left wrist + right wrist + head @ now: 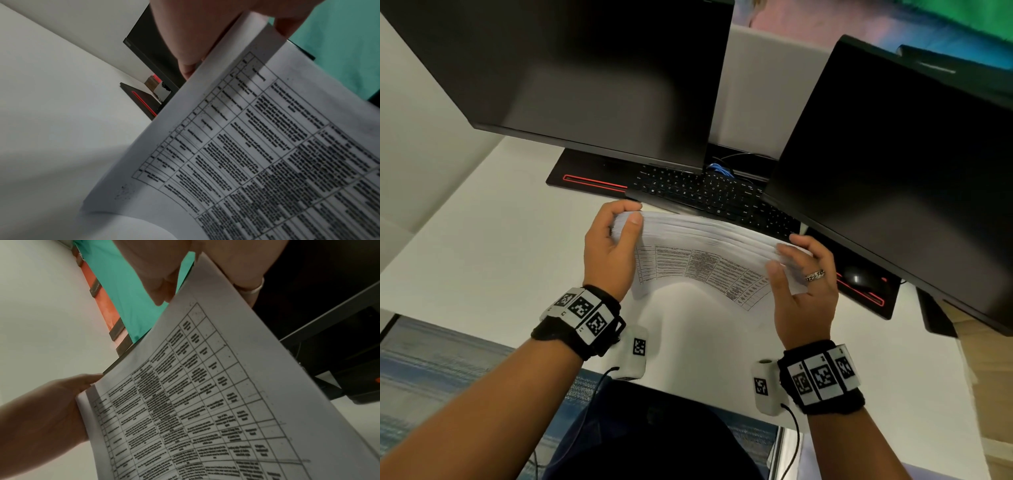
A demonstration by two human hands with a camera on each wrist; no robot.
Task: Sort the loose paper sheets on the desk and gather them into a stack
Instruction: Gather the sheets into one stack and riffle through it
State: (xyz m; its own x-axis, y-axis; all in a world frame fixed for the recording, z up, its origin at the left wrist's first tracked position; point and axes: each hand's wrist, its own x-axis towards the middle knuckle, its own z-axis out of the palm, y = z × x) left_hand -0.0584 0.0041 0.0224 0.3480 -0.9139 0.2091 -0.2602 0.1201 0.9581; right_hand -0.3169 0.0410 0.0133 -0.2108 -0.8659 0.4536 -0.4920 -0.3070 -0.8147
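I see both hands lifting the stack of printed sheets point(709, 253) above the tabletop point(482, 246), just in front of the keyboard point(709, 195). My left hand point(609, 246) pinches its left edge, my right hand point(804, 291) clasps its right edge, and the sheets sag between them.

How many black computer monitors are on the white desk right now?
2. One black monitor stands at the back left; the other black monitor stands at the right, over the red-trimmed black mat's right end. Others outside the frame cannot be ruled out.
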